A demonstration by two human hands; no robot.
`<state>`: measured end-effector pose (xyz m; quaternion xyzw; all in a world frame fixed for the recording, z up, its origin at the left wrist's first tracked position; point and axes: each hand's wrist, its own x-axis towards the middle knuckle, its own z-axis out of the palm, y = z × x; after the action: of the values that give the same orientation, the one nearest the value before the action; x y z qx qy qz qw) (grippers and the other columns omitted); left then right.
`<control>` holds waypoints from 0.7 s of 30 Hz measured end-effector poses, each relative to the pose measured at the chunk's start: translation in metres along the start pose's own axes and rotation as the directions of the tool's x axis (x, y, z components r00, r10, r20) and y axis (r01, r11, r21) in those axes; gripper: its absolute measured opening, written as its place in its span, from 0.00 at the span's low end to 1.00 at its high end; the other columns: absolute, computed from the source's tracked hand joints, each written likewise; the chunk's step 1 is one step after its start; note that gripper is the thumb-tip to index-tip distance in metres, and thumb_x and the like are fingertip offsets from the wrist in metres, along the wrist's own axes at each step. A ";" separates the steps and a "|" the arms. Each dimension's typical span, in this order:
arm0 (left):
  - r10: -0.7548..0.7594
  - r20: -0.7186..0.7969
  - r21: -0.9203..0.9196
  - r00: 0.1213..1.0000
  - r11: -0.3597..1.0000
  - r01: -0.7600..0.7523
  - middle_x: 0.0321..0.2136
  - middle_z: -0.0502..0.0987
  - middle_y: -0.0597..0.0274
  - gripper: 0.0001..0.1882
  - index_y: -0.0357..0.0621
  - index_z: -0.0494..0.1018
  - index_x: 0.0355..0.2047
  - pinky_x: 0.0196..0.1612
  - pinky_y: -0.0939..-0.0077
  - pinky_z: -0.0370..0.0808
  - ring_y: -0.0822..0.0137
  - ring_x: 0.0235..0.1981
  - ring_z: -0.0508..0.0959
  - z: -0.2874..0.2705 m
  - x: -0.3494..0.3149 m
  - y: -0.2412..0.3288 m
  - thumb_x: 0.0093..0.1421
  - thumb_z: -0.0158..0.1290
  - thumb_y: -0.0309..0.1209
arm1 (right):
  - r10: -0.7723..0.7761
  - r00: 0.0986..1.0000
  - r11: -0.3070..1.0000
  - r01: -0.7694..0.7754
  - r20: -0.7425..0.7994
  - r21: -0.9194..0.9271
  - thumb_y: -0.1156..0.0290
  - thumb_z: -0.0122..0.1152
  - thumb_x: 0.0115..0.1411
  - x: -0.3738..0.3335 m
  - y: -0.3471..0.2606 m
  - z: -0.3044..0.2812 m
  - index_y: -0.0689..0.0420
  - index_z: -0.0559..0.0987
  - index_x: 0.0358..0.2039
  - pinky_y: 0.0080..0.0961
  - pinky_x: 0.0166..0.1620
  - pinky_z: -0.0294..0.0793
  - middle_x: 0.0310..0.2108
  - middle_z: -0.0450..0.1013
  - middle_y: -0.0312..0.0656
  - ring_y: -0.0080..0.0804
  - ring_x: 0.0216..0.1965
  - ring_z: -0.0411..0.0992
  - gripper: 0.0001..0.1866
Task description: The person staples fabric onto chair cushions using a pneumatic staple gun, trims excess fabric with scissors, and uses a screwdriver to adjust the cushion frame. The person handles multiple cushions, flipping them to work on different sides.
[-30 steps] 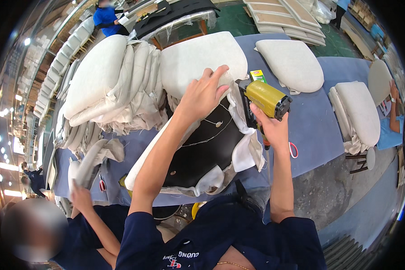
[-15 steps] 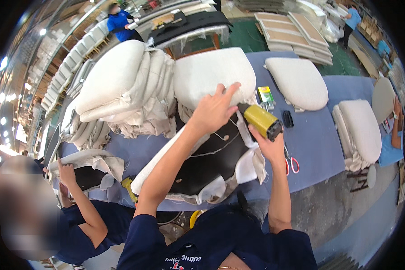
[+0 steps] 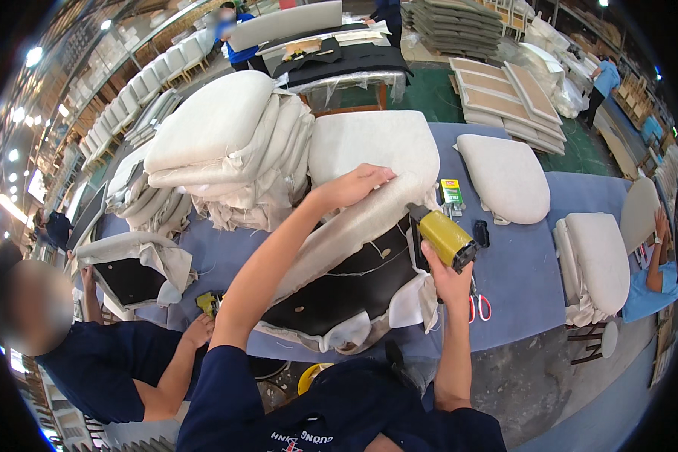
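Seat pad, smooth black face up, mid-bench.
Left: stack of cream pads, rounded, raw cloth edges hanging. Left hand over seat pad's far edge, palm down, forearm slanting in from near left; fingers close together on cream fabric, cannot tell if pinching. Pale flaps loose round near rim. Right: right hand, fingers wrapped round olive-yellow, barrel-bodied staple gun, at seat pad's right side, forearm reaching straight out from near edge. Red-handled scissors just right.
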<state>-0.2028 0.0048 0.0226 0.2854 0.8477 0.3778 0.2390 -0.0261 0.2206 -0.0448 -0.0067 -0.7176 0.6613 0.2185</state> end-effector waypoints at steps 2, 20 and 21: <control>-0.247 -0.024 -0.145 0.969 0.960 0.241 0.66 0.66 0.43 0.46 0.34 0.64 0.68 0.70 0.66 0.58 0.53 0.63 0.69 0.010 0.008 -0.003 0.72 0.32 0.66 | 0.035 0.999 0.999 -0.034 -0.031 0.039 0.71 0.75 0.59 0.001 0.000 0.008 0.65 0.84 0.42 0.24 0.41 0.77 0.36 0.83 0.40 0.24 0.35 0.79 0.14; 0.414 -0.253 0.669 0.874 0.728 -0.151 0.42 0.73 0.41 0.34 0.49 0.54 0.72 0.38 0.48 0.77 0.37 0.34 0.78 0.059 0.001 0.024 0.69 0.53 0.38 | 0.195 0.981 0.976 -0.192 -0.017 0.107 0.71 0.73 0.61 0.016 0.008 -0.001 0.64 0.82 0.48 0.26 0.48 0.77 0.43 0.83 0.42 0.26 0.42 0.80 0.17; 0.425 -0.244 0.681 0.872 0.715 -0.157 0.42 0.73 0.41 0.36 0.51 0.53 0.72 0.38 0.49 0.77 0.37 0.33 0.78 0.060 -0.001 0.024 0.68 0.53 0.38 | 0.184 0.983 0.981 -0.183 -0.007 0.056 0.70 0.73 0.60 0.014 0.004 -0.002 0.64 0.83 0.47 0.26 0.47 0.77 0.41 0.83 0.42 0.26 0.41 0.80 0.16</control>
<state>-0.1576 0.0478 0.0058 0.4023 0.8972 0.1466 -0.1078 -0.0392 0.2271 -0.0448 -0.0708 -0.6939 0.6982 0.1610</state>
